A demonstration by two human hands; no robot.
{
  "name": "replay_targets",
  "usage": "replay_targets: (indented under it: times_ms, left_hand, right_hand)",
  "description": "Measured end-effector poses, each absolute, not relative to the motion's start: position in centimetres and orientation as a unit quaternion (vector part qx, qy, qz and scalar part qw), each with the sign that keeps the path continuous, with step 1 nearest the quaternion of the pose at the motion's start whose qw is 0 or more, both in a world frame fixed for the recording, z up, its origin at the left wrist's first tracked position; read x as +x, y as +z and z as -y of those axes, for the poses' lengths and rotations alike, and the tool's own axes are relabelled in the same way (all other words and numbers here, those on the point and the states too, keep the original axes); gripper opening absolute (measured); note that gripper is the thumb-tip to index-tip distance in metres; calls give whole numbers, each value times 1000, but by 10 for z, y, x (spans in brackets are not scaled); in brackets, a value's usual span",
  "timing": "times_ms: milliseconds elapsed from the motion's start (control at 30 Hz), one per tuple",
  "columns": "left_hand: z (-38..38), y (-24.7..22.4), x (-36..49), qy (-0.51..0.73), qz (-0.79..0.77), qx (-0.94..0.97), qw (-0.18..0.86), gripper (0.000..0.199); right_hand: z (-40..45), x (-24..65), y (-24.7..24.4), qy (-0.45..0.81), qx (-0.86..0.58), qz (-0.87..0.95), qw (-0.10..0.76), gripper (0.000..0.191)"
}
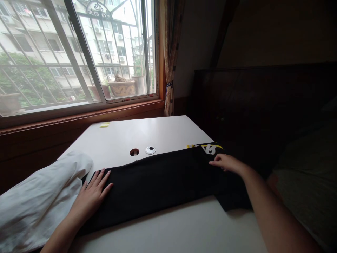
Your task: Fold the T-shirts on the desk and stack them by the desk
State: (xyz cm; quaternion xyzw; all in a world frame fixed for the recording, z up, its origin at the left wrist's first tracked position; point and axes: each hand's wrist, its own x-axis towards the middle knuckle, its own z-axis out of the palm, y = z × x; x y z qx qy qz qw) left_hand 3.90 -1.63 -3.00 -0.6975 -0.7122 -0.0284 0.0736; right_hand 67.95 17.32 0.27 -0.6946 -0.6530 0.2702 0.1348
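Note:
A long black folded garment, perhaps trousers, lies across the white table. Flat on its left end rests my left hand, fingers spread and holding nothing. Over the right end is my right hand, its thumb and forefinger pinched together at the black cloth; the other fingers are curled. Just beyond that hand, a white looped strip, either a cord or a print, shows on the garment beside a yellow stripe.
A white cloth is heaped over the table's left side. Past the garment are a round hole and a round silvery cap. Yellow tape sticks near the far edge. A window and curtain stand behind.

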Motion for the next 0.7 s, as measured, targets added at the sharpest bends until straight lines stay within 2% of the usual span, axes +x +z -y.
replay_targets:
  times_ms: [100, 300, 533, 700]
  left_hand:
    - [16, -29, 39, -23, 720, -690, 66, 64]
    - [17, -33, 38, -24, 713, -697, 76, 63]
    - [18, -18, 40, -89, 657, -745, 77, 56]
    - [10, -16, 27, -177, 589, -786, 66, 49]
  right_hand:
    - [-165, 679, 12, 355, -668, 644, 114, 50]
    - [-153, 673, 27, 414, -639, 636, 125, 46]
    - [-158, 691, 18, 395, -631, 624, 238, 35]
    - [-167, 702, 9, 389, -671, 596, 208, 33]
